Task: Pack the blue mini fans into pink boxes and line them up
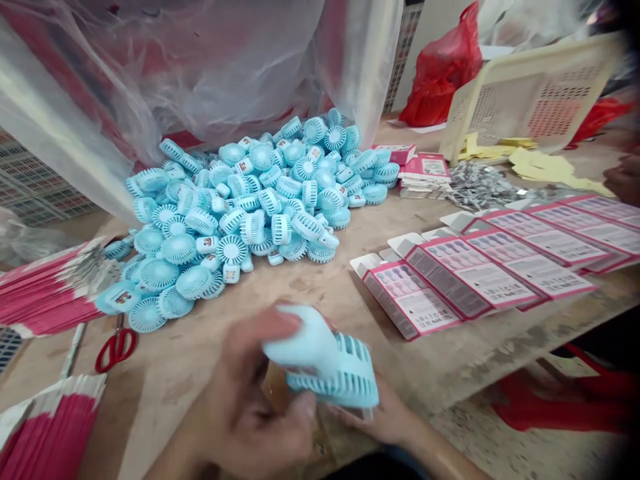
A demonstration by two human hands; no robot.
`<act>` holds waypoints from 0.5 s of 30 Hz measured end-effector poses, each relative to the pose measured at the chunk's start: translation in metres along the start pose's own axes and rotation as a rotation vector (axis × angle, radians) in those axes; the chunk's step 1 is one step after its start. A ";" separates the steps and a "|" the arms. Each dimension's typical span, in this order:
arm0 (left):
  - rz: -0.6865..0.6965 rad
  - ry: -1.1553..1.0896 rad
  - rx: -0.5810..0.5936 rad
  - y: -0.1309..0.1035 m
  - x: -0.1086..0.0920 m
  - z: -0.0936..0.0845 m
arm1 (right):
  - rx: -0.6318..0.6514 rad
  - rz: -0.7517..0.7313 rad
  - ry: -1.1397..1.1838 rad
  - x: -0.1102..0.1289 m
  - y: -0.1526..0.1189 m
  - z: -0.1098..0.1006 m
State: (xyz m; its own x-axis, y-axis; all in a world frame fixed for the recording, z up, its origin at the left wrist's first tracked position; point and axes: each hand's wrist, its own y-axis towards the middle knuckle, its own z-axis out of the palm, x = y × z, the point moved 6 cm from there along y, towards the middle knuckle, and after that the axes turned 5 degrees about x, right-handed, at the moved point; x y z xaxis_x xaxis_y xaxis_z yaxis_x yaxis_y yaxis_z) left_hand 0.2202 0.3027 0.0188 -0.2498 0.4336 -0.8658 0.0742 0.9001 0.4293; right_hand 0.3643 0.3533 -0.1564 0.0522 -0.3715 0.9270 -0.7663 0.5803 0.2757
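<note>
A light-blue mini fan (333, 363) is held over the table's front edge. My left hand (250, 393) grips its rounded handle end between thumb and fingers, blurred by motion. Behind and below the fan's caged head is my right hand (383, 410); its fingers are mostly hidden, and a small pale edge shows beside them. Beyond my hands lies a large heap of similar blue fans (260, 193). Pink and white printed boxes (420, 303) with open end flaps lie in an overlapping row to the right.
Red scissors (116, 350) and stacks of flat pink cartons (55, 427) lie left. Behind the boxes are silvery small parts (483, 187), yellow sheets (545, 167), a cream basket (455, 127) and a red bag (440, 73). Another person's hand (625, 177) is at the right edge.
</note>
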 end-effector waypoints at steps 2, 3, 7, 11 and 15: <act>0.018 0.307 0.202 -0.005 0.003 0.012 | -0.032 0.031 0.018 0.000 0.000 -0.001; 0.029 0.444 0.260 -0.010 0.006 0.014 | -0.047 0.033 0.019 0.001 -0.001 -0.002; -0.128 0.588 0.114 -0.035 0.035 0.000 | -0.019 -0.016 -0.018 0.003 -0.002 -0.001; -0.485 0.298 0.246 -0.035 0.080 -0.002 | -0.002 0.020 0.063 -0.002 0.002 0.001; -0.543 0.296 0.224 0.037 0.103 -0.003 | -0.025 0.073 0.041 -0.016 -0.001 0.006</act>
State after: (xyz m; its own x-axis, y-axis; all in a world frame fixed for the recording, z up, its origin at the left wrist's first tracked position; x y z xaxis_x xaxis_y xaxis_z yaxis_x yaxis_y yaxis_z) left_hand 0.1941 0.3808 -0.0533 -0.5612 -0.0860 -0.8232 0.0544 0.9886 -0.1403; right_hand 0.3606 0.3542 -0.1733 0.0235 -0.2977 0.9544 -0.7530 0.6227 0.2128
